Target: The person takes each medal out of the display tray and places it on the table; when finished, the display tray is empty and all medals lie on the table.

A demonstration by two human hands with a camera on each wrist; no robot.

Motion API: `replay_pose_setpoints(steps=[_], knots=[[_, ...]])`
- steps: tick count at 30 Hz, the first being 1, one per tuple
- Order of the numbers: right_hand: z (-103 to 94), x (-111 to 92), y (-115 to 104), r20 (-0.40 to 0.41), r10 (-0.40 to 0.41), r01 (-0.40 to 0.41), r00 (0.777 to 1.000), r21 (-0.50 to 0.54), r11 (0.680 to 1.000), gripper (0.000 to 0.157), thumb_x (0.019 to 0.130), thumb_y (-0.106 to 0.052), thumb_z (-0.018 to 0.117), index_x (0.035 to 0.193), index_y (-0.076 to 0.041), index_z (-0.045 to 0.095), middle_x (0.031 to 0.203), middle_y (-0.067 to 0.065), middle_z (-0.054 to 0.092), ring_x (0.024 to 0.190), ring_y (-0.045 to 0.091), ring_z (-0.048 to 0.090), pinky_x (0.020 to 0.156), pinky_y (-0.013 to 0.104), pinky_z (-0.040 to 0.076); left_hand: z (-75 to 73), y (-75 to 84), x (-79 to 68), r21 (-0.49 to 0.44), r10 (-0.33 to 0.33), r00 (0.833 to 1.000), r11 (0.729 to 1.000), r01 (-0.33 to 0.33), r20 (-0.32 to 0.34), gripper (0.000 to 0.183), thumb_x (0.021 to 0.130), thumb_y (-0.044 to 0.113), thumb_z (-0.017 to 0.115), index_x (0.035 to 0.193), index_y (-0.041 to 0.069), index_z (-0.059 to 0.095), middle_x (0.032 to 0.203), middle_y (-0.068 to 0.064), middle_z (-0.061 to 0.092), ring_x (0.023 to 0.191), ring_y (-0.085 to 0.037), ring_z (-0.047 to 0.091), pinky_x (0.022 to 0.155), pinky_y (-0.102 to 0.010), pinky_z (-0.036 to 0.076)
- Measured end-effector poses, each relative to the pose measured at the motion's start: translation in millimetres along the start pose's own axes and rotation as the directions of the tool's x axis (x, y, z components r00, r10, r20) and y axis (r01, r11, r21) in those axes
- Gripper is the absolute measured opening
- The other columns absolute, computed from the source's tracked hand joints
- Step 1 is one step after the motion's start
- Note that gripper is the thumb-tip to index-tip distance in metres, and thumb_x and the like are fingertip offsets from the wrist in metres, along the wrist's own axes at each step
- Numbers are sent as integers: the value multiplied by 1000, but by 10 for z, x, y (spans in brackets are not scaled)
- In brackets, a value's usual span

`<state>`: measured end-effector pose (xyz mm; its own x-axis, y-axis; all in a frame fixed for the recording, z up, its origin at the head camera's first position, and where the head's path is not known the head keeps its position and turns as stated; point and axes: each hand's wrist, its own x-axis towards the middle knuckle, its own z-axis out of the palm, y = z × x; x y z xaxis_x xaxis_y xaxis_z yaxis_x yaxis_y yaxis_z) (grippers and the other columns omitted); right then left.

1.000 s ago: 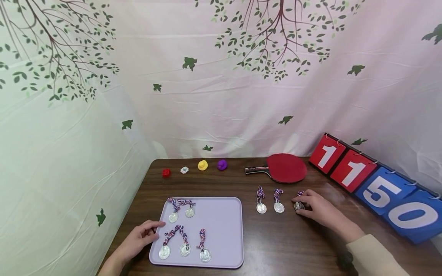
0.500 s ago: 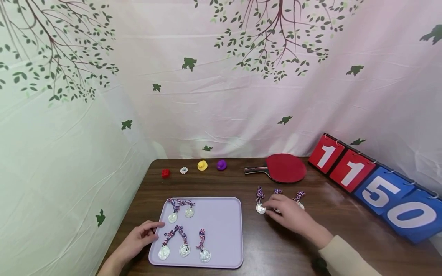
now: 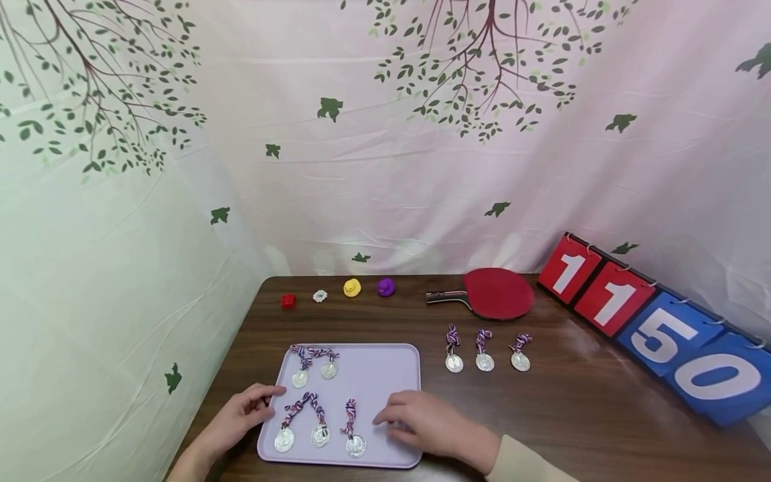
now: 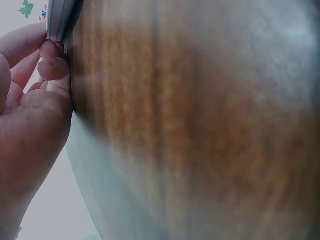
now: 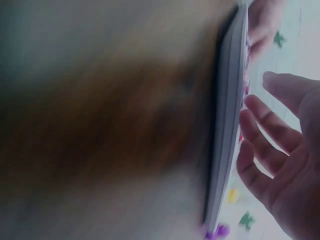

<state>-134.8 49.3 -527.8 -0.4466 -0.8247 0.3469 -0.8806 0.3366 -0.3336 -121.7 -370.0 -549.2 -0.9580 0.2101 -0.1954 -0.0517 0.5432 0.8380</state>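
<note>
On the table lies a pale lilac tray (image 3: pixel 379 371) bearing several silver medals with knotted red, white and blue ribbons. Two medals, one of them a medal (image 3: pixel 328 370), are in its far left corner; three, including a medal (image 3: pixel 356 445), lie along the near side. My left hand (image 3: pixel 231 422) holds the tray's left edge, its fingertips right at the rim (image 4: pixel 59 20). Over the tray's right part is my right hand (image 3: pixel 430 425), empty, with loosely bent, spread fingers (image 5: pixel 267 122). Three more medals stand in a row right of the tray, the middle one a medal (image 3: pixel 484 361).
Along the back of the table are a red toy brick (image 3: pixel 288 301), a white 100 chip (image 3: pixel 320 296), a yellow duck (image 3: pixel 352 288), a purple duck (image 3: pixel 386 288) and a red table tennis paddle (image 3: pixel 498 294). A flip scoreboard (image 3: pixel 650 335) stands at the right.
My right hand has let go of the rightmost medal in the row and moved left and nearer, across the row to over the tray. The left hand has stayed at the tray's edge.
</note>
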Motion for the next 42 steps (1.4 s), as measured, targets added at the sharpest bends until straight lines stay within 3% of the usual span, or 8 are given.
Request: replay_pose_setpoints(steps=[3,9,18,28,38,42], knots=[[73,107,-114,64,-42,46,997,-62,997,25,89,-26,66,115,-28,68,94,-12,59,84,-1,52,77,15,42,-5,-1,3,5,3,1000,1000,-3,-6,32,88,20,67,120,16,64,99,-11,54,79,-18,50,65,-26,41],[195,236,-261,156,-17,35,988,-114,993,32,91,-35,64,123,-32,63,95,-12,58,82,0,50,73,15,41,-13,11,-6,11,-21,1000,1000,21,-6,32,88,21,68,120,17,65,98,-11,54,79,-18,50,65,-26,41],[336,326,-352,159,5,25,987,-190,981,28,91,-39,62,119,-37,63,88,-13,53,74,1,45,60,16,33,-14,18,-8,-9,-32,999,999,32,-7,32,88,20,68,120,17,65,99,-11,54,80,-19,50,66,-26,41],[353,342,-399,130,-5,31,991,-199,980,23,88,-34,68,111,-34,66,89,-12,54,77,2,48,62,17,35,0,41,-12,3,-35,999,999,35,2,32,89,19,66,120,15,64,99,-12,53,79,-19,50,66,-27,41],[344,385,-379,198,17,15,980,-158,987,35,89,-35,66,123,-30,59,99,-12,59,82,1,51,69,17,42,1,63,-14,2,-61,998,998,61,5,33,89,19,66,121,15,64,98,-12,53,80,-19,49,65,-27,41],[350,399,-381,201,42,-5,979,-179,984,33,89,-35,67,120,-30,60,99,-12,59,83,1,52,69,18,42,4,58,-7,-13,-66,998,998,67,10,34,89,19,66,122,15,63,99,-11,52,81,-20,49,65,-27,40]])
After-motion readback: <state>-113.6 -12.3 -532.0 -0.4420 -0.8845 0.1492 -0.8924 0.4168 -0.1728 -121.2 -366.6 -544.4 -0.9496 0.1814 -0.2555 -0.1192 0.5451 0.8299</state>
